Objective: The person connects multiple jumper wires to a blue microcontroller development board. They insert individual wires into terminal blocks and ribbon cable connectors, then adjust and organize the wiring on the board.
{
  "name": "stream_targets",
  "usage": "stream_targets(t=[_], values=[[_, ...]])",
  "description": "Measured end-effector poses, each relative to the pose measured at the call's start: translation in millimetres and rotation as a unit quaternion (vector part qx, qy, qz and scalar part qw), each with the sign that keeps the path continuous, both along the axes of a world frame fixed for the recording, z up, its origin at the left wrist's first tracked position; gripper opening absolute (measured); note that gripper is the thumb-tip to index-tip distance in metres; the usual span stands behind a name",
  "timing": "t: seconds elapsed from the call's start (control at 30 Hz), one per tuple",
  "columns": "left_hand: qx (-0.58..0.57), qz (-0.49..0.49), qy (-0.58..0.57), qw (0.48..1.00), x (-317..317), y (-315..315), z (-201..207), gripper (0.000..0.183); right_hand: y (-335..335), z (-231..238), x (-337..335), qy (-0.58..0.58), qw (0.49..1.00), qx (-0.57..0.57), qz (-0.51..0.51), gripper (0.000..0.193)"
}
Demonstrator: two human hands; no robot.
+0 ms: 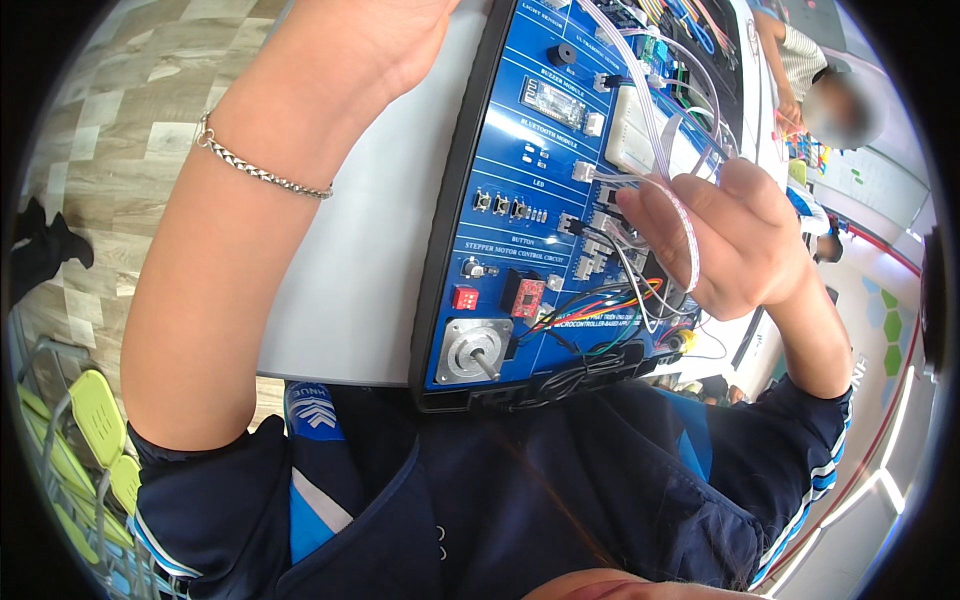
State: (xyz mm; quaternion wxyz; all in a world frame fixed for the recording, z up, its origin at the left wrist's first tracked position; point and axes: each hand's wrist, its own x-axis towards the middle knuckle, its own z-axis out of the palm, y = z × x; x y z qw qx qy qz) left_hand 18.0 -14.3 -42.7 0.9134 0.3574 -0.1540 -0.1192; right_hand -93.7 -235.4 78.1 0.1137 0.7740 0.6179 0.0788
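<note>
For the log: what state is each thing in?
Left hand: mostly out of frame.
Right hand: fingers curled, hold unclear.
White cable: looped across the right hand.
Blue circuit board: face up, wired.
Metal motor: mounted, shaft exposed.
Black cable: bunched.
Bracelet: worn round the left wrist.

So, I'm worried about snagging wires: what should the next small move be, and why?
I'd probably ease the white ribbon cable clear of the right hand, because its loop crosses in front of that hand, close to the crowded white connectors on the blue board.
</note>
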Motion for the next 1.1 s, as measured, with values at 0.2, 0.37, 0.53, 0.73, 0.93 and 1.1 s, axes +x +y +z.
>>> stream_targets(t=[0.2, 0.37, 0.53, 0.73, 0.93, 1.1], values=[[0.018, 0.008, 0.024, 1.000, -12.6, 1.0, 6.6, 0.037, -0.1, -1.0, -2.8, 0.004, 1.000, 0.002, -0.017, 0.038], [0.040, 0.017, -0.010, 0.999, -2.1, -1.4, 5.1, 0.038, 2.7, -0.3, -4.0, 0.010, 1.000, -0.016, -0.025, 0.035], [0.032, 0.026, 0.001, 0.999, -13.4, -1.8, 7.4, 0.038, 7.3, 8.7, -1.9, 0.045, 0.998, -0.041, -0.020, 0.043], [0.039, 0.026, 0.023, 0.999, -18.7, -2.2, 15.0, 0.038, 13.3, 13.5, 5.1, 0.071, 0.993, -0.091, -0.015, 0.037], [0.072, 0.044, 0.052, 0.995, -16.6, -6.6, 13.3, 0.039, 16.1, 16.8, 7.2, 0.100, 0.988, -0.117, -0.004, 0.033], [0.084, 0.015, 0.073, 0.994, -1.3, -5.7, 10.3, 0.040, 19.5, 18.5, 1.9, 0.059, 0.992, -0.026, -0.113, 0.026]])
